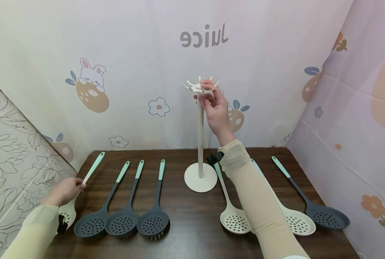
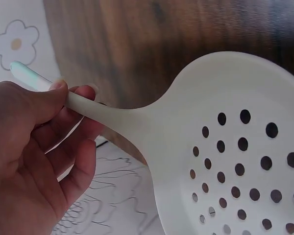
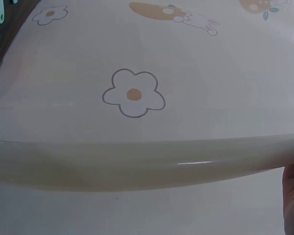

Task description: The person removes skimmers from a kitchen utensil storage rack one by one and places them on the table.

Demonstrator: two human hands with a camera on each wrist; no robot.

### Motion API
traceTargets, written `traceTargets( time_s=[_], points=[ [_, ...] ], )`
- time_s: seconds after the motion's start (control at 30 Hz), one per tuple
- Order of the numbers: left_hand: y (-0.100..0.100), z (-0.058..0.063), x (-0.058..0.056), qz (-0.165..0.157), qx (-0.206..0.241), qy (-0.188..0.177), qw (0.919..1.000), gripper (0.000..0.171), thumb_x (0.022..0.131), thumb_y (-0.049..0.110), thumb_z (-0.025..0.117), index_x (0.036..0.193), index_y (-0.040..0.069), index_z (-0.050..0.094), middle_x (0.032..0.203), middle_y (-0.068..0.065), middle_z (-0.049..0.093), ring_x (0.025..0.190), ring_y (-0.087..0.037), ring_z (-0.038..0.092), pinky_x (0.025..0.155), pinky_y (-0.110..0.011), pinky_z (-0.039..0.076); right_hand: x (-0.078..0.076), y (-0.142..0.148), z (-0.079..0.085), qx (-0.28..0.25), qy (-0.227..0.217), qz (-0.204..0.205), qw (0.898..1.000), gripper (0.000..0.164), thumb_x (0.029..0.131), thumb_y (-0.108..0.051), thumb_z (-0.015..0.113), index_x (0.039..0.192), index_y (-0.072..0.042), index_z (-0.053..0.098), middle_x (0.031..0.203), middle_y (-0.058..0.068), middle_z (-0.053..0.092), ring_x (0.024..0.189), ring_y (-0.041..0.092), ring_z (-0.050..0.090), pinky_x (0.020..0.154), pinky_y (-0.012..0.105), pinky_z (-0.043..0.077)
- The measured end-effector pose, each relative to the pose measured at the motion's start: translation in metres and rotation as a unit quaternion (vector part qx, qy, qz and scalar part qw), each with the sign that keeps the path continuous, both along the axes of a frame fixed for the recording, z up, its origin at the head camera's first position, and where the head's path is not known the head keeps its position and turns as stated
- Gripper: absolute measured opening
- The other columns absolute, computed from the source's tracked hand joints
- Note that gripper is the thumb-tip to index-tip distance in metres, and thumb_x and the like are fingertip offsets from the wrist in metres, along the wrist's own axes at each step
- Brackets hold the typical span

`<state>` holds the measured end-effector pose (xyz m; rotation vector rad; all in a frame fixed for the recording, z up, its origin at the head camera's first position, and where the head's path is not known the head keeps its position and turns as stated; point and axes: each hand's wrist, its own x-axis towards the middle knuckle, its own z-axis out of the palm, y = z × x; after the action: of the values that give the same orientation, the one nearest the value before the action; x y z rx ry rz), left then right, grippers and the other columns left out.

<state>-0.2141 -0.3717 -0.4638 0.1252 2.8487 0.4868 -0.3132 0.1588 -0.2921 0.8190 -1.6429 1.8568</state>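
At the table's left edge, my left hand [image 1: 64, 190] pinches the handle of a white skimmer [image 2: 169, 127] with a mint-green grip end. In the left wrist view, thumb and fingertips meet on the handle, and the round perforated bowl extends to the right. My right hand [image 1: 216, 109] is raised at the top of a white utensil stand [image 1: 200, 144], its fingers and thumb curled about the ring of hooks. No utensil hangs from those hooks. The right wrist view shows the stand's pole [image 3: 137, 166] up close and only a sliver of that hand at the right edge.
Three dark grey skimmers [image 1: 153, 220] with mint-green grips lie left of the stand's round base [image 1: 192, 183]. To the right are white skimmers [image 1: 234, 220], partly behind my right sleeve, and another grey skimmer [image 1: 328, 216]. A printed curtain [image 1: 140, 72] hangs behind the table.
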Motion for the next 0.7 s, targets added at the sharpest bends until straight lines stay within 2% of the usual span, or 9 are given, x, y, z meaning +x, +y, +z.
traceTargets(
  time_s=[0.27, 0.5, 0.7],
  points=[
    [-0.001, -0.014, 0.002, 0.023, 0.007, -0.032, 0.9992, 0.021, 0.1, 0.008, 0.052, 0.092, -0.006, 0.065, 0.078, -0.005, 0.063, 0.068, -0.02, 0.053, 0.06, -0.035, 0.041, 0.001, 0.001, 0.001, -0.001, 0.0, 0.003, 1.0, 0.033, 0.098, -0.007, 0.062, 0.129, -0.002, 0.054, 0.141, 0.016, 0.049, 0.106, 0.04, 0.063, 0.1, 0.041, 0.048],
    [0.004, -0.015, -0.003, 0.031, 0.032, -0.044, 0.9981, 0.026, 0.103, 0.011, 0.049, 0.095, -0.008, 0.064, 0.082, -0.009, 0.063, 0.069, -0.022, 0.053, 0.062, -0.038, 0.042, 0.0, 0.003, 0.001, -0.001, 0.017, 0.014, 1.0, 0.031, 0.098, 0.001, 0.059, 0.128, 0.003, 0.052, 0.139, 0.003, 0.052, 0.103, 0.029, 0.064, 0.097, 0.042, 0.05],
    [0.01, -0.017, -0.009, 0.035, 0.048, -0.059, 0.9965, 0.026, 0.103, 0.01, 0.048, 0.098, -0.01, 0.064, 0.084, -0.01, 0.065, 0.069, -0.022, 0.056, 0.061, -0.038, 0.045, 0.001, 0.002, 0.0, -0.002, 0.016, 0.019, 1.0, 0.031, 0.097, 0.002, 0.059, 0.128, 0.003, 0.052, 0.139, 0.0, 0.053, 0.102, 0.027, 0.064, 0.096, 0.041, 0.051]
  ],
)
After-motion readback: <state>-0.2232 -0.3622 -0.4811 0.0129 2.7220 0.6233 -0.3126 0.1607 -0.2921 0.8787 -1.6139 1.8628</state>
